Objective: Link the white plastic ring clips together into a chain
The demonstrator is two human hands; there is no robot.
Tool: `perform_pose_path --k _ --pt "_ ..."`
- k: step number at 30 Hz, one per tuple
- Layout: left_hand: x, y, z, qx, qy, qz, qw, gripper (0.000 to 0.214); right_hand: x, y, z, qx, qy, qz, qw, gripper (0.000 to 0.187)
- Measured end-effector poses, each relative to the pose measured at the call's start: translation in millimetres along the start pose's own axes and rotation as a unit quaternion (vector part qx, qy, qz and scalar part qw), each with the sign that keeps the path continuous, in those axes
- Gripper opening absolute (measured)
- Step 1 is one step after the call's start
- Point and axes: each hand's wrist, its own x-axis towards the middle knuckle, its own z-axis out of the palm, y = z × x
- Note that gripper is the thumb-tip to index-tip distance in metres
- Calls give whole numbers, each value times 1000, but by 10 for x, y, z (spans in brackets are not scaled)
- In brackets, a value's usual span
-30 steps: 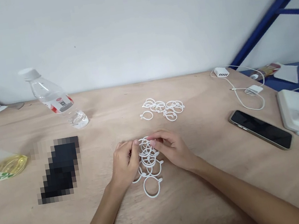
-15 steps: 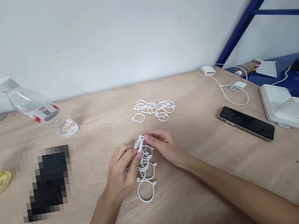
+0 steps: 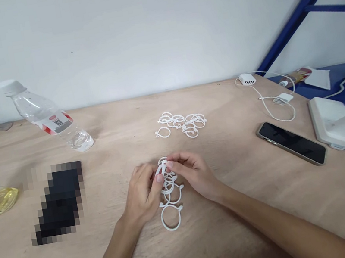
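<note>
- The left hand (image 3: 143, 190) was curled, its thumb and bent forefinger brought together around a white ring (image 3: 162, 169) that it gripped from the side.
- The right hand (image 3: 195, 173) had its thumb and forefinger pinched close at the upper end of that same ring, with the other fingers loosely bent behind.
- The white ring was tilted up between the two hands, just above the near group of rings (image 3: 169, 190), and the fingers partly hid it.
- That near group lay overlapping in a column on the wooden counter (image 3: 186, 257), running from beneath the fingertips toward the person; how many rings it held could not be told.
- The nearest ring (image 3: 172, 229) lay flat at the bottom of the column, its small tab pointing right.
- Beyond the hands, a far cluster of rings (image 3: 178, 124) was spread on the counter, with a single ring (image 3: 164, 137) at its front left.
- To the left were a clear bottle (image 3: 51, 117) with a white cap and a pixelated dark object (image 3: 62, 198).
- To the right, a phone (image 3: 292, 142) lay screen up beside a white device (image 3: 331, 117), with a white cable (image 3: 265, 107) looped behind.
</note>
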Motion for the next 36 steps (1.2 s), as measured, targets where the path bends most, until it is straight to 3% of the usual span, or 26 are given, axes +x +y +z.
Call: perform_pose_path --k 24,32,36 --pt "20 -1 -6 -34 12 -52 998 64 -12 -41 -20 -55 -35 -19 998 36" --pt "0 -47 35 -21 10 -29 999 54 -27 -40 -21 -73 -36 -4 997 30" --pt "4 -54 38 2 33 -8 999 52 95 -77 -102 -132 -69 -18 989 29"
